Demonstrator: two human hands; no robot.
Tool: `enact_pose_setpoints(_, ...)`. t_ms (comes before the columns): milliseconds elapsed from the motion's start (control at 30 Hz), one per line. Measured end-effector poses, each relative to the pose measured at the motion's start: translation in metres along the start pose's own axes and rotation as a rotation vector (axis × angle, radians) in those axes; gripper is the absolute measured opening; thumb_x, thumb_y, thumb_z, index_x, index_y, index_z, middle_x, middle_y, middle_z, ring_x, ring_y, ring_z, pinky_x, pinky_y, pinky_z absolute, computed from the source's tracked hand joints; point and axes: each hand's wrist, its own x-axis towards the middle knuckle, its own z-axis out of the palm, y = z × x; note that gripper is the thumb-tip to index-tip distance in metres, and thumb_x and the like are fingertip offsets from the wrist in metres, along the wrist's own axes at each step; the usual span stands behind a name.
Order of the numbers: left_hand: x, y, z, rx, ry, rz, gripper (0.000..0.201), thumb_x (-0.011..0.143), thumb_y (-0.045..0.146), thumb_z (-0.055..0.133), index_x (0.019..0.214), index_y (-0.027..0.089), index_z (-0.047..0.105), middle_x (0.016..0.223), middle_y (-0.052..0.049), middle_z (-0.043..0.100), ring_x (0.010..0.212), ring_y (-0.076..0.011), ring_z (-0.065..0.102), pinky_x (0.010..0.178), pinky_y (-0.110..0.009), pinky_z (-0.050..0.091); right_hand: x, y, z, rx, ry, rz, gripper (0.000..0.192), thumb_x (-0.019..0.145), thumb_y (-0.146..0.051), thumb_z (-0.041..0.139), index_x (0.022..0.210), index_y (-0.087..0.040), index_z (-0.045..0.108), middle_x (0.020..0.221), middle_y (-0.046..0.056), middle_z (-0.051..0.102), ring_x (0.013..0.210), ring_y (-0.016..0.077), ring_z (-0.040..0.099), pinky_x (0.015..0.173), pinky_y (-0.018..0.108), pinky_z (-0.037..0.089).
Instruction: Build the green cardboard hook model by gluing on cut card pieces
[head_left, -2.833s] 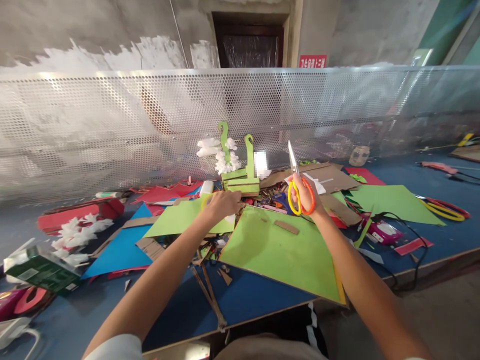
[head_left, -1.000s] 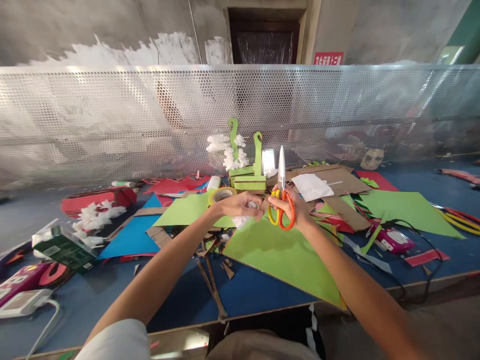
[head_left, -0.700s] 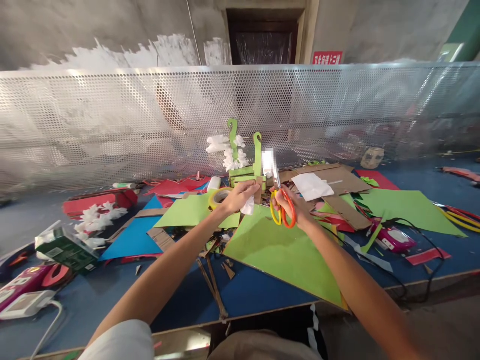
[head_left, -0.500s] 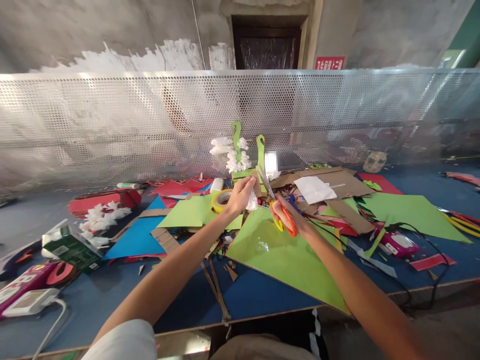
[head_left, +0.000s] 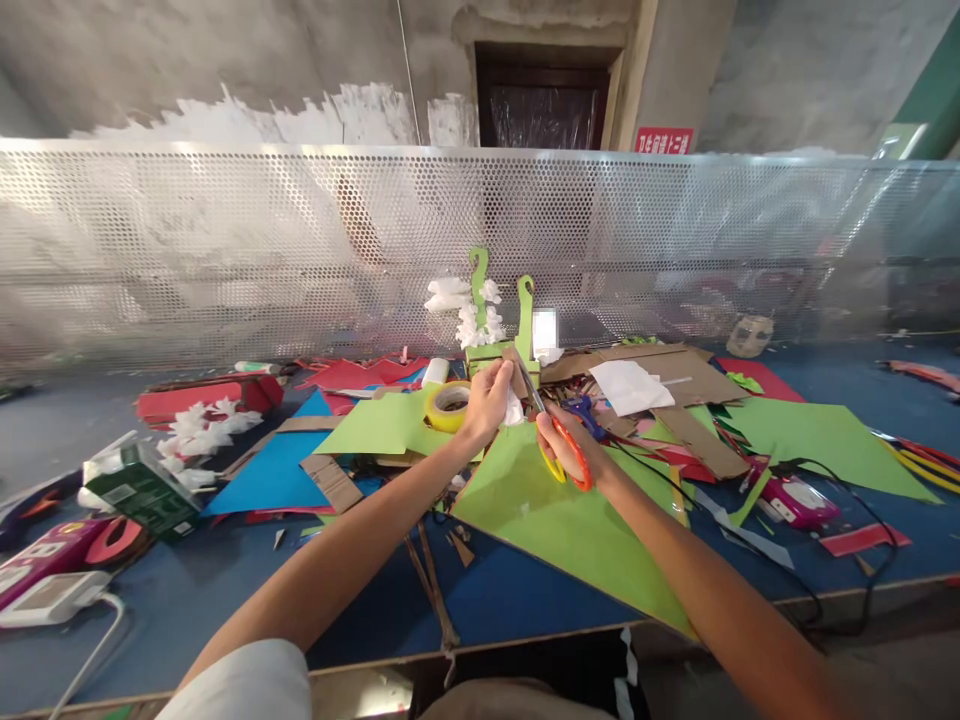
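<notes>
Since 2.8 s ago the right hand [head_left: 564, 440] has swung the scissors [head_left: 551, 437] from blades-up far right down and left, tips now meeting the cardboard strip [head_left: 516, 368] that the left hand [head_left: 488, 397] has lifted off the green sheets. Blue worktop [head_left: 517, 585] littered with green card [head_left: 570, 515], a yellow tape roll [head_left: 448, 405] and scraps; perforated metal screen [head_left: 300, 250] behind, concrete wall beyond. Both arms extended forward, left fingers pinching strip plus white tissue [head_left: 514, 409], right fingers curled through the orange-yellow handles.
</notes>
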Motion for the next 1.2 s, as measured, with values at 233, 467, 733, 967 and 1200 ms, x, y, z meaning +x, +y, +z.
enact_pose_setpoints(233, -0.005, 0.004, 0.007, -0.02, 0.062, -0.015, 0.051, 0.095, 0.06, 0.056, 0.066, 0.024, 0.036, 0.062, 0.005, 0.033, 0.058, -0.0128, 0.033, 0.057, -0.029, 0.029, -0.003, -0.01, 0.006, -0.131, 0.06, -0.027, 0.051, 0.104, -0.073, 0.037, 0.092, -0.025, 0.051, 0.059, -0.006, 0.05, 0.052, 0.0167, 0.05, 0.055, 0.03, 0.038)
enact_pose_setpoints(467, -0.007, 0.001, 0.007, -0.044, 0.072, -0.035, 0.052, 0.095, 0.061, 0.057, 0.065, 0.023, 0.037, 0.061, 0.005, 0.034, 0.057, -0.0125, 0.034, 0.057, -0.028, 0.031, -0.005, -0.018, 0.008, -0.199, 0.104, -0.05, 0.046, 0.106, -0.067, 0.038, 0.09, -0.026, 0.052, 0.063, -0.001, 0.053, 0.062, 0.022, 0.058, 0.06, 0.032, 0.04)
enact_pose_setpoints(733, -0.01, -0.008, 0.007, -0.088, 0.064, -0.046, 0.047, 0.097, 0.056, 0.056, 0.069, 0.022, 0.04, 0.065, 0.005, 0.038, 0.061, -0.0123, 0.036, 0.06, -0.027, 0.033, -0.006, -0.019, 0.014, -0.241, 0.146, -0.038, 0.045, 0.106, -0.064, 0.037, 0.093, -0.026, 0.056, 0.063, 0.001, 0.055, 0.066, 0.0249, 0.06, 0.062, 0.034, 0.041)
enact_pose_setpoints(967, -0.011, -0.004, 0.009, -0.076, 0.071, -0.056, 0.048, 0.095, 0.06, 0.056, 0.069, 0.022, 0.042, 0.064, 0.005, 0.039, 0.061, -0.0126, 0.037, 0.059, -0.027, 0.034, -0.008, -0.021, 0.017, -0.255, 0.18, -0.049, 0.044, 0.107, -0.06, 0.037, 0.093, -0.026, 0.06, 0.063, 0.001, 0.057, 0.067, 0.0258, 0.061, 0.065, 0.034, 0.042)
enact_pose_setpoints(1200, -0.009, -0.009, 0.009, -0.152, 0.054, -0.1, 0.049, 0.094, 0.063, 0.059, 0.071, 0.021, 0.046, 0.065, 0.004, 0.043, 0.061, -0.0121, 0.039, 0.057, -0.025, 0.033, -0.004, -0.015, 0.018, -0.199, 0.204, -0.065, 0.046, 0.106, -0.063, 0.037, 0.085, -0.027, 0.056, 0.06, 0.0, 0.052, 0.062, 0.0238, 0.056, 0.062, 0.034, 0.04)
